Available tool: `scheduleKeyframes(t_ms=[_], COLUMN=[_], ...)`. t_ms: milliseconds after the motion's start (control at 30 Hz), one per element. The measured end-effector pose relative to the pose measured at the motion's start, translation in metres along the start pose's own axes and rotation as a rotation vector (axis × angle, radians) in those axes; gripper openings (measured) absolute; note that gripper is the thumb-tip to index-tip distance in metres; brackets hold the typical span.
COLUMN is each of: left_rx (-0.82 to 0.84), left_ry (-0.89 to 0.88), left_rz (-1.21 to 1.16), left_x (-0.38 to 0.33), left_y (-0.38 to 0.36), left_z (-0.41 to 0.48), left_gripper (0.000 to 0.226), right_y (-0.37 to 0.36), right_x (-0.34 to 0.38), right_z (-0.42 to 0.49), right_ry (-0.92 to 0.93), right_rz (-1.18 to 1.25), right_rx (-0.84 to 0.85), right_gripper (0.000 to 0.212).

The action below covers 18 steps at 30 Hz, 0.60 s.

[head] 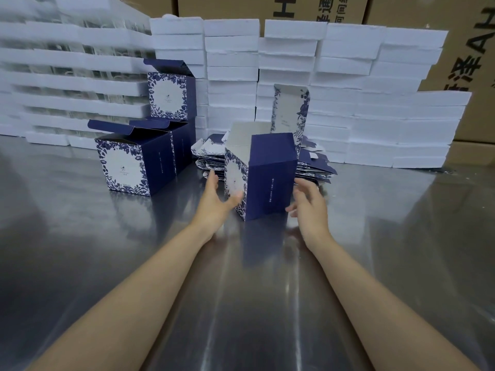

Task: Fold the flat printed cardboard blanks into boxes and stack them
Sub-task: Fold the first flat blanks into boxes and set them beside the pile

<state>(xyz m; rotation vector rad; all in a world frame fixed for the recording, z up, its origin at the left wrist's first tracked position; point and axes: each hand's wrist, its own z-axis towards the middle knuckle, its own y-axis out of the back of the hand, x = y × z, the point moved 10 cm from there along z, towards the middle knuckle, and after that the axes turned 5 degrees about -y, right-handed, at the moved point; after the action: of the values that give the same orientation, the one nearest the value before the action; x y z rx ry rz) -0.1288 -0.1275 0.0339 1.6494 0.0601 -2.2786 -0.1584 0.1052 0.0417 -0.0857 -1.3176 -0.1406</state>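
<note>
Now we have a folded box [267, 178] standing upright on the steel table [80, 250], its dark blue side toward us and its lid flap raised at the back. Our left hand [214, 202] sits just left of it, fingers spread and relaxed, the thumb at the floral face; whether it touches, we cannot tell. Our right hand [310, 207] hovers just right of the box, fingers apart, gripping nothing. Behind the box lies a pile of flat blanks [211, 159]. To the left stand finished boxes [134, 167], one stacked on top. White foam trays [348, 103] line the back.
</note>
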Motion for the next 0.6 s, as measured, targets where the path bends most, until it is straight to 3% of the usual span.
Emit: scheduleKeyframes(t_ms=[67, 167, 333, 467, 600], left_rx=[0.101, 0.039, 0.025, -0.037, -0.008], left_ry=[-0.018, -0.066, -0.266, -0.411, -0.402], left_rz=[0.03, 0.153, 0.275, 0.23, 0.088], left_x=[-0.001, -0.006, -0.027, -0.044, -0.052], left_y=[-0.01, -0.004, -0.008, -0.006, -0.012], left_z=[0.0, 0.001, -0.007, -0.013, -0.023], left_gripper=[0.115, 0.125, 0.09, 0.076, 0.055], right_y=[-0.009, -0.01, -0.03, -0.025, -0.021], right_x=[0.002, 0.006, 0.015, 0.027, 0.033], right_z=[-0.001, -0.002, -0.014, -0.021, -0.023], right_ry=[-0.004, -0.019, 0.074, 0.21, 0.274], right_rz=[-0.005, 0.087, 0.051, 0.035, 0.005], right_rx=[0.075, 0.11, 0.309, 0.245, 0.196], right_gripper=[0.024, 0.022, 0.058, 0.065, 0.066])
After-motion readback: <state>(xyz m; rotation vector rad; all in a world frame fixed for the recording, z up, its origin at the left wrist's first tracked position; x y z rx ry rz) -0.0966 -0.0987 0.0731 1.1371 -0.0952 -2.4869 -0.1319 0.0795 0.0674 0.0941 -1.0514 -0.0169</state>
